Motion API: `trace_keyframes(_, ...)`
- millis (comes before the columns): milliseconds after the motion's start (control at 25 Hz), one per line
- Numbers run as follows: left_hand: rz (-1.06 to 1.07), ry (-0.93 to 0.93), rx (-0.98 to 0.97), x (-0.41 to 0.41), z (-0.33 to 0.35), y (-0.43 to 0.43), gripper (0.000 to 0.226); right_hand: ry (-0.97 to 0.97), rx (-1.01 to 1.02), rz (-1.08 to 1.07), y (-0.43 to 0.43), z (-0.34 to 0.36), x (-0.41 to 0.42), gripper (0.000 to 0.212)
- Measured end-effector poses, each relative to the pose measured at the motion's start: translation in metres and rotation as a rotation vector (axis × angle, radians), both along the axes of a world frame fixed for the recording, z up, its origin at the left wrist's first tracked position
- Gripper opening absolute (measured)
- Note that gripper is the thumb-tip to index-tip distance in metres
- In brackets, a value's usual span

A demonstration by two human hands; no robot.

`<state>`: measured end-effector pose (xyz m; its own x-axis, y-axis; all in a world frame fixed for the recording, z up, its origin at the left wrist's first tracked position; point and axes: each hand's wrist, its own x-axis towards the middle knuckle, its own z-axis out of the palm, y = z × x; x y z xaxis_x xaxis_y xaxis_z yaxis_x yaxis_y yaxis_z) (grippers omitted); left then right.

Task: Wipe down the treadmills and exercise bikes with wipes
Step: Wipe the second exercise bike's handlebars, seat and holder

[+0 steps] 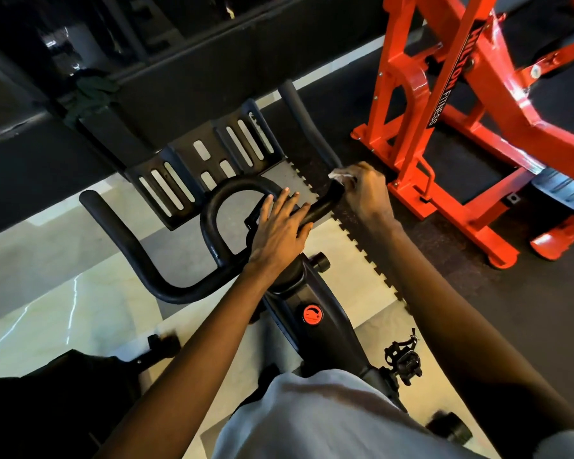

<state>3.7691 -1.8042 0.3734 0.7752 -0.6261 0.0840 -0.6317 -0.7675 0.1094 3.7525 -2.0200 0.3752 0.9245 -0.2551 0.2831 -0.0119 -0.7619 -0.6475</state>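
A white wipe (340, 175) is held in the curled fingers of the right hand (367, 193) against the handlebar (323, 203); the left hand (279, 226) is laid flat there, fingers straight.

The room was dim, and the top left was almost black. Thin white streaks of light shone on the pale floor (47, 260). The orange machine (411, 84) had bright shiny spots. Straight lines bent near the edges. The exercise bike (315, 293) looked blurry low down.

head view, steeply downward (close)
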Motion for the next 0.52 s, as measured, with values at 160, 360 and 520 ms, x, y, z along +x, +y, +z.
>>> trace_keyframes(160,0.012,0.024,-0.015,0.004,0.0,0.0,0.049,0.047,0.006,0.035,0.002,-0.009,-0.017,0.03)
trace_keyframes(360,0.006,0.008,-0.038,0.005,0.002,-0.002,0.047,0.026,-0.01,0.061,-0.013,0.001,0.014,0.026)
trace_keyframes(520,0.001,0.014,-0.033,0.01,0.005,-0.009,0.046,0.021,-0.007,0.026,-0.014,0.004,0.04,0.029)
